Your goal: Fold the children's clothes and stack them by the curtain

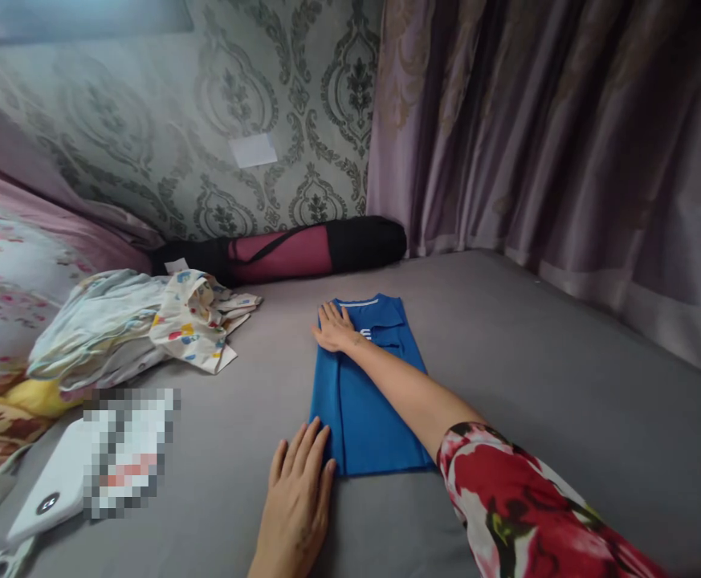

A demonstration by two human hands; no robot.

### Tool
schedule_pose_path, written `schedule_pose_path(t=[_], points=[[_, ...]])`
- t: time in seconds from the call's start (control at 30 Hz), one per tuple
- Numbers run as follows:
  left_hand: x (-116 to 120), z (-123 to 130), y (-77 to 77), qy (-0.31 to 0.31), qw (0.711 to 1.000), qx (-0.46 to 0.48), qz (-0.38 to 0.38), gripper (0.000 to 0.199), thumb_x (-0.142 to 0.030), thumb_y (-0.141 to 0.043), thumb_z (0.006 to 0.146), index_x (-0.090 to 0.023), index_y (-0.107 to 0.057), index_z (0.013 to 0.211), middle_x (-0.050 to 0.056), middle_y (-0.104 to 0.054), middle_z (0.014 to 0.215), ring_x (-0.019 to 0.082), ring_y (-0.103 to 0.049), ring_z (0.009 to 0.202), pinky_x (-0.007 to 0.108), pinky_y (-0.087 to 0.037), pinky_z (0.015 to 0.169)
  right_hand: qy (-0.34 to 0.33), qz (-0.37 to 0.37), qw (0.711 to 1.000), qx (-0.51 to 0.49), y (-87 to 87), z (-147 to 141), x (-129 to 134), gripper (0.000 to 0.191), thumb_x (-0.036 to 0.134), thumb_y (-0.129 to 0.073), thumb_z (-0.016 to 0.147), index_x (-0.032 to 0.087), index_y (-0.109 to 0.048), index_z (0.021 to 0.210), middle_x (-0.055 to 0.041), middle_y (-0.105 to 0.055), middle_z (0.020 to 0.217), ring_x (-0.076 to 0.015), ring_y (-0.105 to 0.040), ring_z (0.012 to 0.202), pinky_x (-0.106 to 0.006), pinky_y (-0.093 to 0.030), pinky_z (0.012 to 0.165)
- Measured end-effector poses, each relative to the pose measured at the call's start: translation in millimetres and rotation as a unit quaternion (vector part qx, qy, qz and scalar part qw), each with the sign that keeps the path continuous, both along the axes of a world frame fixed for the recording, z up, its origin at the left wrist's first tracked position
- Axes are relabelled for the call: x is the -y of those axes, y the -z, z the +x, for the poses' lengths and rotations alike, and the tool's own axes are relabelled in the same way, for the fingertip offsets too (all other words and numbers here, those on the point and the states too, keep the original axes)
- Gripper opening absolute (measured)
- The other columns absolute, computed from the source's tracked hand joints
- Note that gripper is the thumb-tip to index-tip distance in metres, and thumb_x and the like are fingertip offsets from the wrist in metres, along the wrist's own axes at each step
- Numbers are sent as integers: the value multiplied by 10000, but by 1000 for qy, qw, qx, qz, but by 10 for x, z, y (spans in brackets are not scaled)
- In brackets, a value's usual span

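Note:
A blue T-shirt [380,417] lies flat on the grey bed sheet [507,361], with both sides folded inward into a long rectangle. Its collar points away from me, and part of a white print shows on the chest. My right hand [334,327] rests open on the shirt's upper left edge, near the collar, and my right forearm crosses over the shirt. At the lower left corner, my left hand [302,478] lies flat with fingers stretched out, the fingertips touching the fabric. Neither hand grips anything.
A pile of light clothes [109,321] with a patterned garment [190,321] sits at the left. Closer to me are a white device [64,474] and a blurred-out packet [136,457]. A maroon and black long bag [290,253] lies along the wall. Curtains [476,128] hang at the right.

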State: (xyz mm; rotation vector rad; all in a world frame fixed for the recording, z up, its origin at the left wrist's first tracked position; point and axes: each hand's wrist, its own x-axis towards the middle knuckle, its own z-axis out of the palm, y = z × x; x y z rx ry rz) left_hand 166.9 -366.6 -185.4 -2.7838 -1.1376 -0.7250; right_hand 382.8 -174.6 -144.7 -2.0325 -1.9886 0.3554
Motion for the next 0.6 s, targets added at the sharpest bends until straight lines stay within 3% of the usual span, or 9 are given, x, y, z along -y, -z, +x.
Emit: schedule_pose_path(t=[0.13, 0.23, 0.43, 0.6], points=[[-10, 17, 18, 19, 997, -11, 71, 423, -261, -454, 951, -199, -472, 1369, 68, -569, 1366, 209, -511, 1275, 419, -365, 1117, 13, 12, 1000, 11, 176, -49, -16, 735, 496, -236, 966, -26, -256, 1483, -187, -169, 1577, -268, -105, 1463, -408, -35, 1173], [-25, -4, -16, 28, 996, -5, 87, 404, -265, -458, 947, -201, -502, 1343, 58, -590, 1341, 203, -529, 1251, 396, -399, 1086, 11, 20, 1000, 4, 211, -30, -27, 722, 472, -268, 967, -40, -263, 1477, -192, -177, 1576, -277, -112, 1461, -408, -33, 1177], [26, 2, -79, 29, 997, 2, 77, 425, -267, -461, 946, -220, -484, 1368, 47, -520, 1415, 236, -404, 1362, 407, -466, 1021, -20, 4, 991, -128, -40, 115, 55, 767, 562, -224, 963, 16, -242, 1501, -175, -162, 1583, -250, -116, 1466, -391, -102, 1183], [90, 21, -125, 44, 996, -33, 66, 471, -306, -472, 950, -218, -442, 1411, 34, -473, 1457, 245, -330, 1408, 433, -401, 1089, -14, 62, 978, -197, -238, 579, 627, 827, 661, -120, 933, 84, -287, 1502, -123, -204, 1581, -198, -125, 1466, -381, -90, 1197]])
